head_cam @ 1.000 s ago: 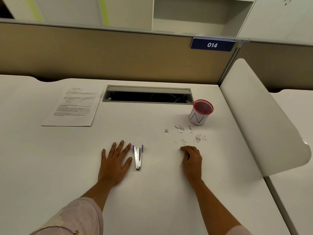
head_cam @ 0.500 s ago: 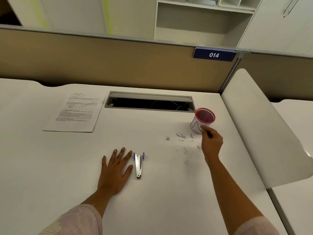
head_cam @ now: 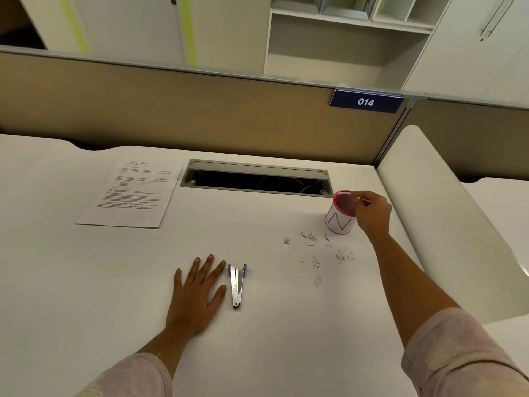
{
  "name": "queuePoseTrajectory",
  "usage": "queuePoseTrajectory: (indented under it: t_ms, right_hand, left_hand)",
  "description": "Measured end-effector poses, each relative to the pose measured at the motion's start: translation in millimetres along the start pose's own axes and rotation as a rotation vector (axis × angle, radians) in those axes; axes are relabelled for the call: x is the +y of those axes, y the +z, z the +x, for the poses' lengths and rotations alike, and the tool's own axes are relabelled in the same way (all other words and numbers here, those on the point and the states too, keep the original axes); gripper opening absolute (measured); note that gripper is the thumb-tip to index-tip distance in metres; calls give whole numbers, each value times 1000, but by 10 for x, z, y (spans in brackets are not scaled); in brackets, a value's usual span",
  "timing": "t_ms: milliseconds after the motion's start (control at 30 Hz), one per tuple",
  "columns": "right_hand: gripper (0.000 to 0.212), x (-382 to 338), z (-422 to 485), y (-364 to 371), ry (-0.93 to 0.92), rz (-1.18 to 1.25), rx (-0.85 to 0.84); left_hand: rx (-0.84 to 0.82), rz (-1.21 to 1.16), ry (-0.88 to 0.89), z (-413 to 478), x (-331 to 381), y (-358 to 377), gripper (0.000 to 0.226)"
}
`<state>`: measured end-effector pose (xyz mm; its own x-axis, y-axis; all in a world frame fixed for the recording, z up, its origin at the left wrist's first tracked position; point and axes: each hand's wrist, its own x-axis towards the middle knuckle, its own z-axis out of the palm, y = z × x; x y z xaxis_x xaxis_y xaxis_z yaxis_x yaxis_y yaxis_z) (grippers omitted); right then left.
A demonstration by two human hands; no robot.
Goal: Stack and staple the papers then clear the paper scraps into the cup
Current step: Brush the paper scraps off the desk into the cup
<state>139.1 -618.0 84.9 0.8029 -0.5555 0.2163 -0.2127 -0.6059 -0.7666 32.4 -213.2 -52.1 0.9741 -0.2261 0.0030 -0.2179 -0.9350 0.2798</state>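
Desk top: smooth, matt white laminate. Stapler: bright polished metal with blue plastic ends. Cup: red wire mesh, its wall wrapped in matt white paper. Paper scraps: crumpled white paper. Papers: flat, matt printed sheets. Partition: dull tan, cloth-like. Sleeve: pale pink cloth.

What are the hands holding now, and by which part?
Left hand lies flat on the white desk, holding nothing. Right hand is pinched over the red-rimmed white cup; whether a scrap sits between its fingertips cannot be told.
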Motion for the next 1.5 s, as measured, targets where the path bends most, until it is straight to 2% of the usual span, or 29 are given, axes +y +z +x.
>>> queuePoseTrajectory:
  t_ms: [233, 300, 400, 533, 633, 833, 1033, 1200, 1367, 1500]
  right_hand:
    - [21, 220, -597, 29, -111, 216, 245]
    - [24, 398, -793, 86, -65, 197, 199]
    - [34, 659, -969, 173, 45, 72, -20]
    - [45, 845, -1046, 233, 9, -179, -285]
    - [49, 844, -1084, 267, 30, -259, -390]
    - [35, 908, -1180, 267, -118, -332, -365]
    - [23, 807, -1251, 237, -186, -346, -299]
    - [14, 751, -1240, 231, -144, -337, -303]
    - [23, 721, -1223, 249, -128, -405, -336]
    - [29, 681, -1153, 246, 59, -275, -317]
  left_hand:
    - [0, -4, -2, 4, -6, 5, 57]
    - [4, -5, -3, 5, -4, 4, 57]
    - [12, -5, 0, 4, -12, 9, 58]
    - [16, -14, 11, -3, -9, 15, 58]
    - [20, -16, 8, 1, -16, 24, 58]
    - [14, -3, 8, 7, -24, 33, 58]
    - [20, -15, 7, -1, -18, 26, 57]
    - [20, 0, 9, -2, -14, 19, 58]
    - [20, -10, 10, -6, -10, 20, 59]
    - [25, -19, 10, -6, -4, 6, 61]
